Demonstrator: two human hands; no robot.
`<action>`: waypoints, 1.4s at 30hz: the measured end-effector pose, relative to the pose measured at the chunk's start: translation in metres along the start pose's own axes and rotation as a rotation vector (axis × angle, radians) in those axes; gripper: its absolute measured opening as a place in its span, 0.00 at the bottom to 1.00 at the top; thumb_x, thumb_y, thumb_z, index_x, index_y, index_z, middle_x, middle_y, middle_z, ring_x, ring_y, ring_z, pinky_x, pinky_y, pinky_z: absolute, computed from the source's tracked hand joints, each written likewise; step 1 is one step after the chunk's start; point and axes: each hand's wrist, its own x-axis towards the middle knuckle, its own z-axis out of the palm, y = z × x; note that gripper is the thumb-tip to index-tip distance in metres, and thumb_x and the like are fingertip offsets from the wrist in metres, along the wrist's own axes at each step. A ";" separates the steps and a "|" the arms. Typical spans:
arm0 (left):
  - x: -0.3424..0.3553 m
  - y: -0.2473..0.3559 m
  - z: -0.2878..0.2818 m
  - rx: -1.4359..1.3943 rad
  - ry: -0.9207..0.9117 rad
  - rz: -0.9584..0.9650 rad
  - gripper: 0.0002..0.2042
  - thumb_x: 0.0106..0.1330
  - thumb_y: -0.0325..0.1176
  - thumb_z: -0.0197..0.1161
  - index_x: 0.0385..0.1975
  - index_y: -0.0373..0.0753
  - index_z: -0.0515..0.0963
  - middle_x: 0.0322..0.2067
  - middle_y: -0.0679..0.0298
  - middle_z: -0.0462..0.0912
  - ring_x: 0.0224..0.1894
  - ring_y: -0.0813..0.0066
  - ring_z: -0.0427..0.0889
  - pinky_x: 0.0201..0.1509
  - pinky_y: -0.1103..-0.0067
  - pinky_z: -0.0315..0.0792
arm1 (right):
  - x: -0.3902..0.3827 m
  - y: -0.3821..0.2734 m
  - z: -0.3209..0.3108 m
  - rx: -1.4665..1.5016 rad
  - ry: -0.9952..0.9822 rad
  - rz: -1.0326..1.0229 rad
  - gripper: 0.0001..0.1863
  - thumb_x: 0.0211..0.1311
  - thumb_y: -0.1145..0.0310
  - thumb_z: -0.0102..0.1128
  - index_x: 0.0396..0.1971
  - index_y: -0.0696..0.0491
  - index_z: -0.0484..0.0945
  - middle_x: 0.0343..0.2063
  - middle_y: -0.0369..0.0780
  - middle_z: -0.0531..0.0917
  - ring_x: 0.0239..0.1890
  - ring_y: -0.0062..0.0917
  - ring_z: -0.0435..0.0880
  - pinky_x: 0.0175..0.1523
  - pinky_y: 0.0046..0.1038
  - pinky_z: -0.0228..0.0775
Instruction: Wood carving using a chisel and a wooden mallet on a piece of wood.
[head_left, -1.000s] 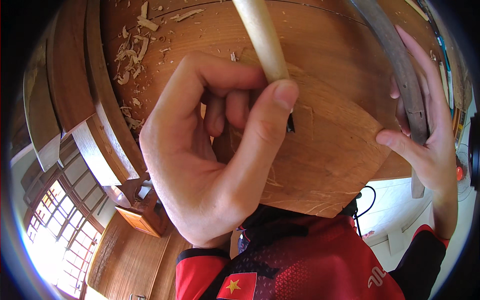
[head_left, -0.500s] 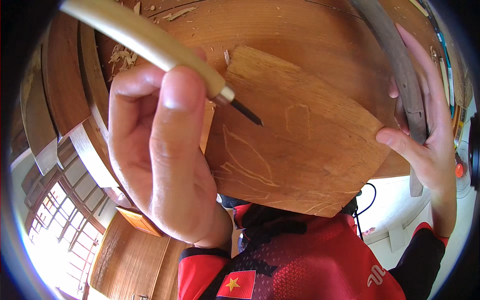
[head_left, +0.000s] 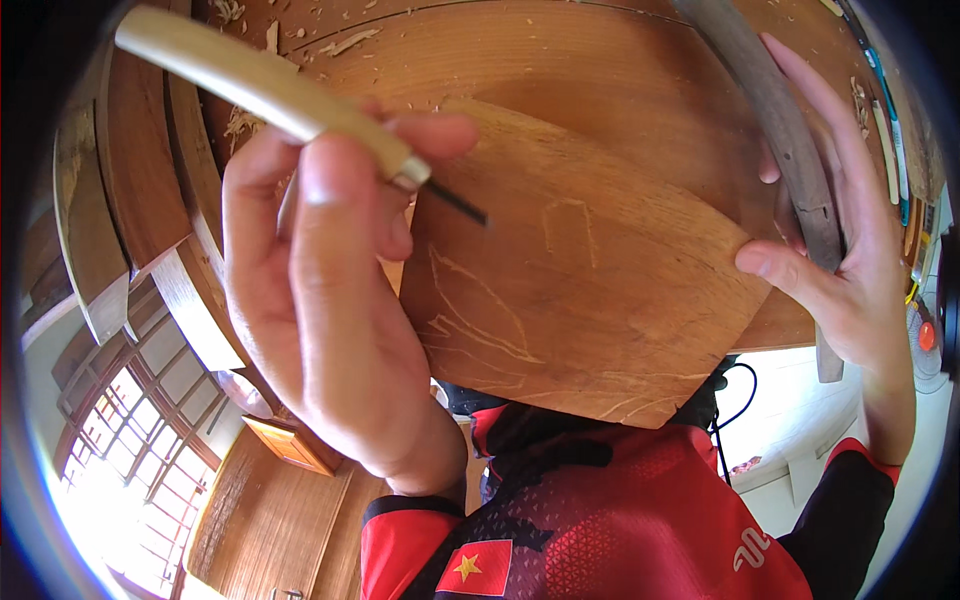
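Note:
My left hand [head_left: 330, 290], fingers bent, holds a carving tool [head_left: 260, 90] with a pale wooden handle and dark metal blade. The blade points down-right over a flat brown board [head_left: 610, 300] marked with scratched outlines; whether its tip touches the board I cannot tell. My right hand [head_left: 850, 270] grips at the board's right corner, thumb on the edge, with a long grey-brown curved piece of wood [head_left: 760, 110] lying within the curve of its fingers. Some fingertips are hidden behind that piece.
The wooden bench [head_left: 600, 55] carries pale shavings [head_left: 350, 40], with pens and slim tools [head_left: 890, 150] along its right edge. Curved planks [head_left: 140, 170] stand at the left, above a barred window [head_left: 120, 450] and a wooden cabinet [head_left: 260, 510]. A dark cable [head_left: 745, 405] loops below the bench.
My left hand has moved left and tilted the tool, lifting its blade away from where it was and uncovering the outlines. My right hand and the board have shifted slightly left.

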 end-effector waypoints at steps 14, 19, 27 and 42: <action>0.004 -0.020 -0.016 -0.900 -0.027 -0.137 0.16 0.79 0.42 0.43 0.56 0.37 0.65 0.32 0.69 0.69 0.39 0.73 0.67 0.75 0.54 0.46 | -0.001 0.015 0.011 0.309 0.107 -0.030 0.45 0.61 0.55 0.67 0.74 0.46 0.54 0.40 0.37 0.73 0.19 0.09 0.67 0.18 0.12 0.54; 0.011 -0.021 -0.002 -0.850 -0.144 -0.045 0.16 0.79 0.42 0.44 0.54 0.37 0.64 0.30 0.71 0.70 0.35 0.72 0.69 0.79 0.51 0.33 | 0.000 0.010 0.010 0.569 0.112 0.048 0.53 0.55 0.65 0.72 0.76 0.45 0.47 0.40 0.37 0.70 0.21 0.10 0.70 0.17 0.11 0.57; 0.026 0.008 0.027 -1.003 -0.256 0.102 0.11 0.73 0.30 0.52 0.50 0.39 0.63 0.35 0.74 0.76 0.42 0.74 0.72 0.82 0.57 0.30 | 0.005 0.004 -0.068 1.081 -0.157 -0.186 0.54 0.56 0.69 0.74 0.76 0.52 0.44 0.49 0.45 0.71 0.34 0.27 0.82 0.31 0.26 0.78; 0.020 0.049 0.066 -1.323 -0.220 0.076 0.11 0.77 0.37 0.50 0.51 0.38 0.64 0.36 0.75 0.73 0.41 0.75 0.69 0.82 0.60 0.38 | -0.013 -0.007 -0.092 0.773 0.319 -0.225 0.48 0.61 0.62 0.65 0.76 0.52 0.47 0.48 0.39 0.71 0.19 0.06 0.68 0.11 0.10 0.57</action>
